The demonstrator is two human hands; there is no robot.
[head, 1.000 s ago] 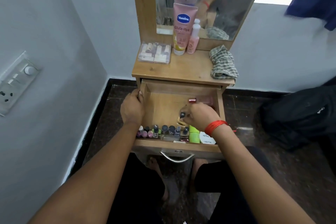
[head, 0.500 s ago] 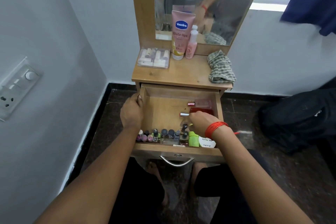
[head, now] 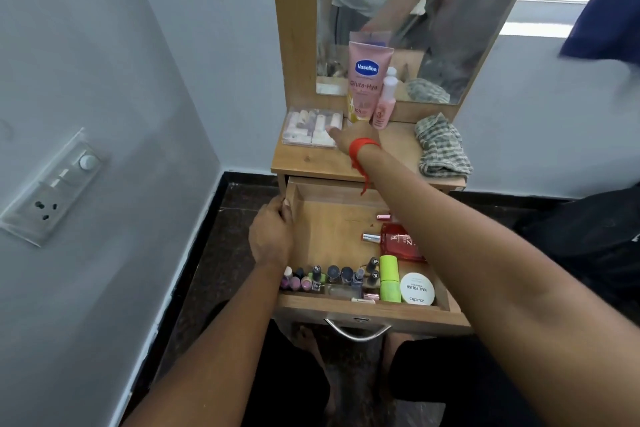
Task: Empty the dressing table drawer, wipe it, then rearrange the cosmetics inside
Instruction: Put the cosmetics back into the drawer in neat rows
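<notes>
While the drawer (head: 332,229) is standing pulled out beneath the table (head: 311,163), the left hand (head: 272,236) is resting on its left wall, fingers curled over the upper edge in a closed grip on the wood. The right hand (head: 349,137) is reaching up over the table top, its fingertips at the right edge of a clear plastic case (head: 311,128) of small pale items; whether they are touching it cannot be told, and the grip looks loosely extended with nothing in it. A red thread band (head: 362,149) is circling the right wrist, one end hanging down.

Inside the drawer, a row of nail polish bottles (head: 329,279) is lining the front wall, with a green tube (head: 389,277) and a white round nail polish tub (head: 416,288) just to their right. A red flat perfume bottle (head: 398,241) is lying toward the right wall, partly hidden by the right forearm, with a small pink-capped item (head: 383,217) behind it. The drawer floor at the back left is showing bare wood.

On the table, a pink Vaseline tube (head: 367,80) is standing against the mirror (head: 450,10) with a smaller pink bottle (head: 384,104) touching its right side, and a checked cloth (head: 441,146) is lying crumpled at the right edge.
</notes>
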